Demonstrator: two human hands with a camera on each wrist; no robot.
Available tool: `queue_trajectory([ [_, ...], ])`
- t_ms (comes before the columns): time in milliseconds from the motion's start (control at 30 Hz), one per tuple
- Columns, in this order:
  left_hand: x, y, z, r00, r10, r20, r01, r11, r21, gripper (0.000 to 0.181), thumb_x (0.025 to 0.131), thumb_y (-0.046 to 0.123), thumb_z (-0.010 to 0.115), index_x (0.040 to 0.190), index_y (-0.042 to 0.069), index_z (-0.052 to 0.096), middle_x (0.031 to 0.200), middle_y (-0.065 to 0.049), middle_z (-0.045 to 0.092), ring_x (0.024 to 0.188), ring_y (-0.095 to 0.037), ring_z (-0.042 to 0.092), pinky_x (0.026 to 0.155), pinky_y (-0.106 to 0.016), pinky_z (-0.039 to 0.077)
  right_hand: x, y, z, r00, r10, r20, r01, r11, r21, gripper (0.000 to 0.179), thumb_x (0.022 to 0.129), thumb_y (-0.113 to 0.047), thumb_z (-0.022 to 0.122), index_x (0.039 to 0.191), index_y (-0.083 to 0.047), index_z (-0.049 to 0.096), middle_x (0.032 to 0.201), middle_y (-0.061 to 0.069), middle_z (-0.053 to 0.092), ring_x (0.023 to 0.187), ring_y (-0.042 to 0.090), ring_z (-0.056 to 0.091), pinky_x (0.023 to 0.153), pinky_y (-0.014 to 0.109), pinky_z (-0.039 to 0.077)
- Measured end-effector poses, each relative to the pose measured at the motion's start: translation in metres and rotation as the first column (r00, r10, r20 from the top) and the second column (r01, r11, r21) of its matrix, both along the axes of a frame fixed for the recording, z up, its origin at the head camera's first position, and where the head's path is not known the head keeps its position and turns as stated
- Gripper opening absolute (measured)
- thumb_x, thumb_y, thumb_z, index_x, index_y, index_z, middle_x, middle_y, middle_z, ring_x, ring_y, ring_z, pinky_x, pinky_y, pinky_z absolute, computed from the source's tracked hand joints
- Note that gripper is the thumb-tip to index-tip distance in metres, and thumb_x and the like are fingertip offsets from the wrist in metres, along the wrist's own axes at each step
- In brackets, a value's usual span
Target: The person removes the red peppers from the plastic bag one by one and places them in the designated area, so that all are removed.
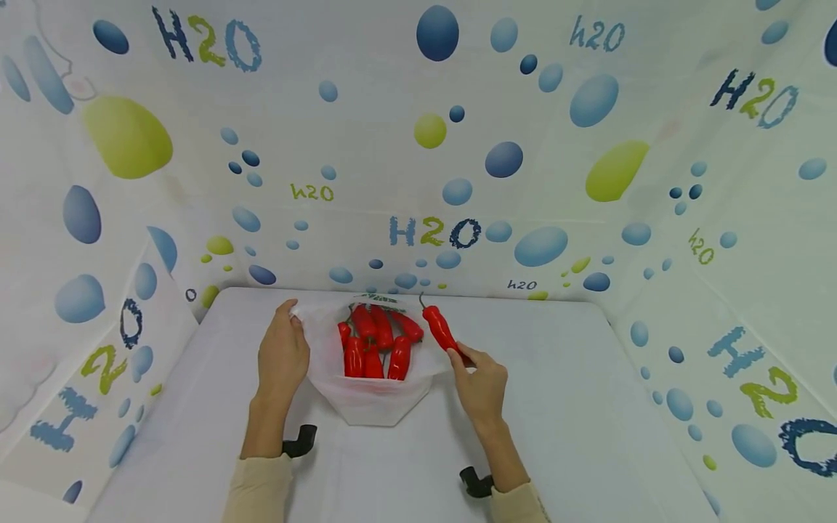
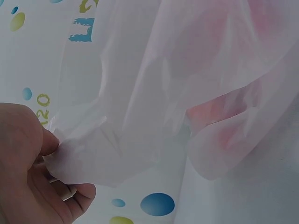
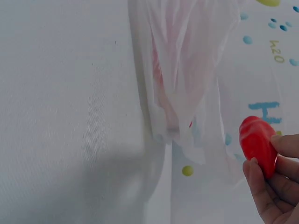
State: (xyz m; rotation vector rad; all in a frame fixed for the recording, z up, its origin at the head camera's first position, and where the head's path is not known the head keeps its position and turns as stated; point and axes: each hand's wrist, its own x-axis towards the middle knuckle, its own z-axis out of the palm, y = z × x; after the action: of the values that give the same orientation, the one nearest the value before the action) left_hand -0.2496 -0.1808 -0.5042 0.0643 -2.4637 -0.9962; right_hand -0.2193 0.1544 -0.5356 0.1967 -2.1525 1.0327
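A thin white plastic bag (image 1: 373, 403) lies on the table with its mouth spread wide, and several red chili peppers (image 1: 382, 328) show inside it. My left hand (image 1: 282, 354) pinches the bag's left edge between thumb and fingers, which the left wrist view shows close up. At the bag's right side, my right hand (image 1: 482, 381) holds one red pepper (image 1: 439, 328) by its lower end, its dark stem pointing up and away. In the right wrist view that pepper (image 3: 258, 144) sits between thumb and fingertips, beside the hanging bag side (image 3: 187, 70).
The white table (image 1: 575, 407) has rounded far corners. Behind it and at both sides stand white curtain walls (image 1: 366, 145) printed with blue and green drops and H2O lettering. A black wrist mount (image 1: 301, 441) is on each forearm.
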Motion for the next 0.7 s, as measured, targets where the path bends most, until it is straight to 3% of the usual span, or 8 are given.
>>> queue_trajectory([
  [133,0.000,0.000,0.000,1.000,-0.001,0.006,0.001,1.000,0.001,0.041,0.112,0.011,0.037,0.148,-0.006,0.044,0.136,-0.034,0.058,0.119,-0.051,0.060,0.099,-0.063,0.049,-0.001,0.006,-0.001,1.000,-0.013,0.006,0.013,1.000,-0.012,0.025,0.086,-0.009,0.087,0.107,0.004,0.080,0.092,0.015,0.079,0.069,0.023,0.074,0.062,0.042,0.062],
  [500,-0.001,-0.001,0.000,1.000,-0.009,0.026,0.009,1.000,0.012,0.042,0.112,0.012,0.036,0.149,-0.006,0.043,0.139,-0.034,0.057,0.121,-0.051,0.059,0.099,-0.064,0.049,-0.003,0.021,-0.001,0.997,-0.053,0.057,0.055,0.997,-0.049,0.026,0.090,-0.014,0.084,0.110,0.002,0.080,0.096,0.014,0.079,0.073,0.021,0.074,0.061,0.028,0.059],
  [700,-0.002,-0.002,-0.001,0.999,-0.016,0.033,0.015,1.000,0.012,0.042,0.112,0.012,0.036,0.149,-0.006,0.043,0.139,-0.034,0.057,0.120,-0.051,0.060,0.100,-0.063,0.049,-0.006,0.029,-0.006,0.995,-0.086,0.045,0.089,0.994,-0.063,0.024,0.089,-0.011,0.084,0.108,0.002,0.080,0.095,0.015,0.079,0.071,0.023,0.074,0.059,0.024,0.056],
])
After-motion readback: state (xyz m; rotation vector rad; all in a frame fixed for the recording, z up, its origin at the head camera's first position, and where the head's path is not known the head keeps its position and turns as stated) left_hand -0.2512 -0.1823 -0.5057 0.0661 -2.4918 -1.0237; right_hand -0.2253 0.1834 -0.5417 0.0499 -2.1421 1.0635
